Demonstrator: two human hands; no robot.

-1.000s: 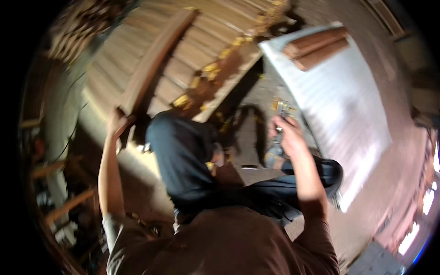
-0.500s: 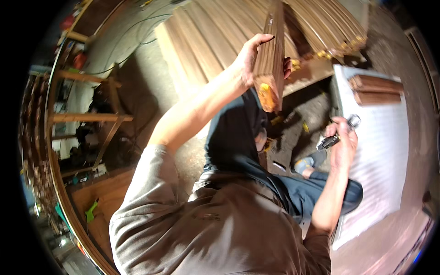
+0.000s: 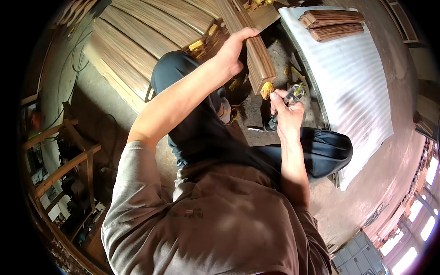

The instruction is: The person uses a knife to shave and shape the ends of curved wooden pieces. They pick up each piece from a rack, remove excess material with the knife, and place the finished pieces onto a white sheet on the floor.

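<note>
My left hand [image 3: 232,54] is closed around a long brown wood-grained plank [image 3: 259,62], which slants away from me above the floor. A crumpled yellow wad [image 3: 266,90], its material unclear, sticks out of the plank's near end. Right at that wad are the thumb and fingertips of my right hand [image 3: 288,118]. The same hand grips a dark hand tool [image 3: 294,94] with a shiny rounded end; its exact kind is hard to make out. Whether the fingertips pinch the wad or only touch it, I cannot tell.
Several similar planks [image 3: 133,39] lie side by side at the far left, some with yellow ends. To the right, short brown wood pieces [image 3: 337,32] rest on a white sheeted surface [image 3: 353,101]. A wooden frame [image 3: 68,167] stands at left. Yellow scraps litter the floor.
My right hand has come from beside the white surface to the plank's near end, bringing the tool. The left hand still holds the plank; the whole view has shifted.
</note>
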